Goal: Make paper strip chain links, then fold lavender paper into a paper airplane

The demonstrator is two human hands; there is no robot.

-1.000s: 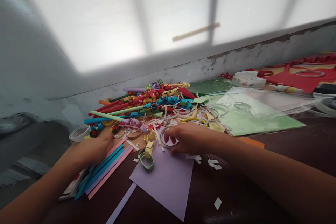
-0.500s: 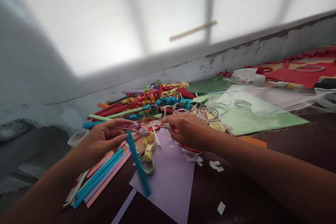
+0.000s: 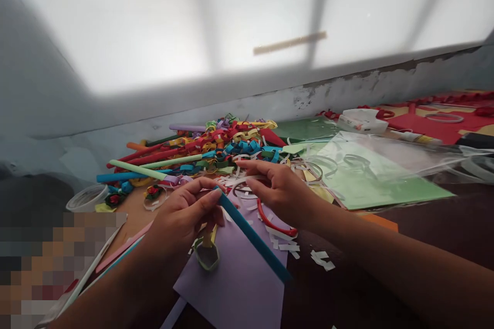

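Your left hand (image 3: 185, 216) pinches one end of a blue paper strip (image 3: 253, 237) between thumb and forefinger; the strip slants down across the purple sheet (image 3: 243, 282), straight, with no loop formed in it. Your right hand (image 3: 283, 193) has its fingers parted, thumb away from forefinger, above a pale ring (image 3: 241, 196); you can't tell whether the fingertips touch it. Just below lies a red curved piece (image 3: 269, 222).

On the sheet, left of its middle, a green link (image 3: 207, 262) hangs on a yellow one, so that joining looks done. Toward the far edge of the surface (image 3: 332, 298), plenty of paper chains (image 3: 247, 136) sit already linked in a heap. Toward the left edge, a pink strip (image 3: 127, 249) lies flat, so by appearance some strips are unlooped.
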